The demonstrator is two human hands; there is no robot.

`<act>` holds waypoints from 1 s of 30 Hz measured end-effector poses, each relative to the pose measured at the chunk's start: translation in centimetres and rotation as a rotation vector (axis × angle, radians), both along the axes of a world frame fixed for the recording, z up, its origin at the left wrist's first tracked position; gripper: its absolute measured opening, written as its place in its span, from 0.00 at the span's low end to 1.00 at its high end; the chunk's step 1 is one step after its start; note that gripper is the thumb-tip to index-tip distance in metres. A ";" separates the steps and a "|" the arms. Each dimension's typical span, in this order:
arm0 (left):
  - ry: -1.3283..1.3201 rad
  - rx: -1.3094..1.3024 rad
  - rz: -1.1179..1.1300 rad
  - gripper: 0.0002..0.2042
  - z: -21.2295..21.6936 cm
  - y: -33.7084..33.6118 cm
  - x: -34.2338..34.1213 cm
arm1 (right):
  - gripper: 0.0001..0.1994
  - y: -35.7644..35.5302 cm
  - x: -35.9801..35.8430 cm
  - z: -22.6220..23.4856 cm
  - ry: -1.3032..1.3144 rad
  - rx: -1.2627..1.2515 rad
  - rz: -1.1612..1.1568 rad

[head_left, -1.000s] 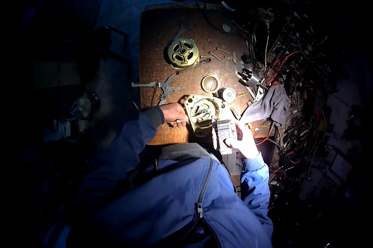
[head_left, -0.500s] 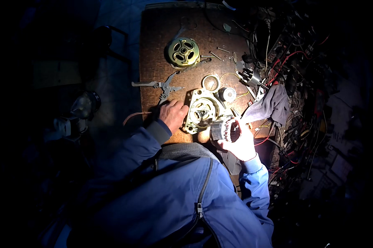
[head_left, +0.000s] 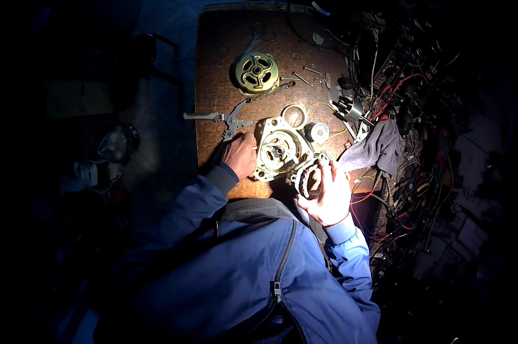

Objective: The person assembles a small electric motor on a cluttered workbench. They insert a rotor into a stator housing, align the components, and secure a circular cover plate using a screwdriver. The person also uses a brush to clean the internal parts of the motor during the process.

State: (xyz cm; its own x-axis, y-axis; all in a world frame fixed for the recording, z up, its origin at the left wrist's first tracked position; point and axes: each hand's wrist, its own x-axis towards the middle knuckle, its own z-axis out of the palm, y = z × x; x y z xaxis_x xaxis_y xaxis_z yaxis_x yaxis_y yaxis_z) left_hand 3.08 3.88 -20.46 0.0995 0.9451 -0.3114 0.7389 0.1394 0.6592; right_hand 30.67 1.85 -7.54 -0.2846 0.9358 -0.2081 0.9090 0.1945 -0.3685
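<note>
My left hand (head_left: 241,155) has its fingers closed at the left edge of a triangular metal motor end cover (head_left: 260,172), whose open round inside faces up; its fingertips are partly hidden. With my right hand (head_left: 331,198) I grip a ring-shaped motor stator (head_left: 300,182) from above and the right. The stator sits beside the cover's lower right corner, and my fingers and palm hide much of it. Just above lie a metal ring (head_left: 294,116) and a small round spool (head_left: 317,132). Pliers (head_left: 231,122) rest open beyond my left hand.
A second round, slotted end cover (head_left: 256,72) lies farther back on the wooden table (head_left: 224,51). Several bolts (head_left: 300,78) are next to it. A grey cloth (head_left: 376,146), a cylindrical metal part (head_left: 350,109) and tangled wires (head_left: 405,86) crowd the right side.
My right hand has turned the stator and tilted over its top, covering more of its opening. My left fingers have moved up along the end cover's edge, and the cover has shifted slightly.
</note>
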 end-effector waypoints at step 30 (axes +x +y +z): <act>-0.505 -0.304 -0.082 0.16 0.8 3.9 -2.9 | 0.50 4.3 -1.1 1.6 -0.029 0.024 0.350</act>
